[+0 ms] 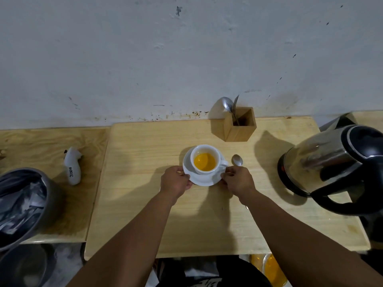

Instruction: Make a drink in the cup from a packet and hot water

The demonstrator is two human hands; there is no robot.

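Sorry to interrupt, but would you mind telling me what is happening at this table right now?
A person is holding a white saucer by its edges, the left hand on one side and the right hand on the other. On it stands a white cup with orange drink inside, so the mixing looks done. A spoon lies on the wooden table just right of the saucer, and the steel kettle stands further right.
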